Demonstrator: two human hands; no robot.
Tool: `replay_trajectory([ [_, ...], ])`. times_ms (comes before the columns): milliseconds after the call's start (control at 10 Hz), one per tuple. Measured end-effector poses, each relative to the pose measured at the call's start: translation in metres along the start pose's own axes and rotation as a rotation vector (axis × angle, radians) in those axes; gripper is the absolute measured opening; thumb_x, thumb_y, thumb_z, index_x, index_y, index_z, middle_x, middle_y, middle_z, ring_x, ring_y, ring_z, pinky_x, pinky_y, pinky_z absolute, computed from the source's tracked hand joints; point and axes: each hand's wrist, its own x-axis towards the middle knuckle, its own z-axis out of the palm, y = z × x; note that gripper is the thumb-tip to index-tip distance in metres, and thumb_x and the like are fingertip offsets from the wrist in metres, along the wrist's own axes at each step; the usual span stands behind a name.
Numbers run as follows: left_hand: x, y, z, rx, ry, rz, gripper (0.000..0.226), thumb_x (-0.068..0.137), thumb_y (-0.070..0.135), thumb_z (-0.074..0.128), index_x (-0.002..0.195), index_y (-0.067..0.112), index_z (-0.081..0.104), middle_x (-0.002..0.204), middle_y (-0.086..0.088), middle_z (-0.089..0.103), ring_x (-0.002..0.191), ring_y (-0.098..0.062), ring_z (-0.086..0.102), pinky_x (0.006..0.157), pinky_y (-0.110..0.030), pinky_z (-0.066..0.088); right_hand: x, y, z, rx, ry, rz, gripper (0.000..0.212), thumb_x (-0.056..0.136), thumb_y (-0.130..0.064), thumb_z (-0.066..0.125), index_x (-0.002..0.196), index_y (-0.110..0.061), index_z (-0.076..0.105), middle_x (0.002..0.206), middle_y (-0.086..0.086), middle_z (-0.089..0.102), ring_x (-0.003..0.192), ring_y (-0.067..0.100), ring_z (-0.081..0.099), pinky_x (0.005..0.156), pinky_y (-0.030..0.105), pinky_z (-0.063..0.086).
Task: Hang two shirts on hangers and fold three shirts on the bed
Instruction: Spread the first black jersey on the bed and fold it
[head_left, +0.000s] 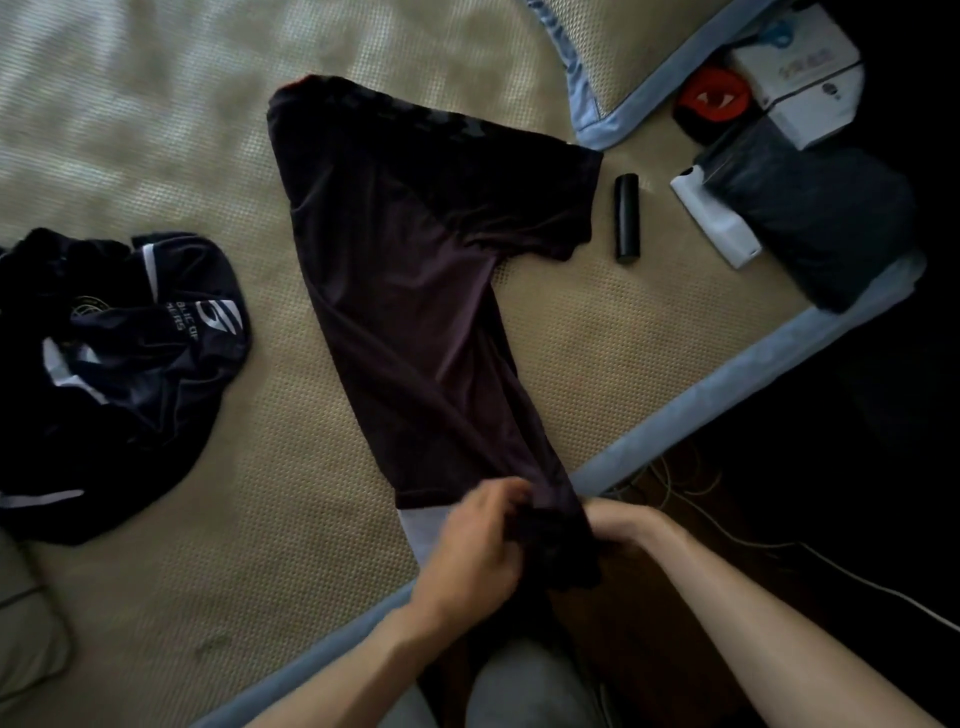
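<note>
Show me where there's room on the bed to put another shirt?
Bare mat lies between the crumpled navy shirt and the dark shirt, and across the top left. It's crowded by the black tube and boxes.

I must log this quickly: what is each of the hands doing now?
Left hand: closed on the hem of the dark shirt.
Right hand: closed on the same hem.

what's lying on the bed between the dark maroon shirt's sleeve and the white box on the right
In the head view, a black cylinder lies on the woven mat between the dark maroon shirt sleeve and the white rectangular box, touching neither.
</note>
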Motion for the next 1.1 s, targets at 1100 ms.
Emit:
replay_trajectory([
  [1100,-0.12,-0.036,-0.052,0.48,-0.474,-0.26,0.034,0.098,0.048,0.041,0.125,0.032,0.053,0.091,0.011,0.052,0.1,-0.019,0.068,0.076,-0.026,0.041,-0.028,-0.002,0.009,-0.438,0.209,0.167,0.026,0.098,-0.014,0.06,0.123,-0.013,0.055,0.109,0.005,0.064,0.095,0.025,0.069,0.073,0.036,0.062],
])
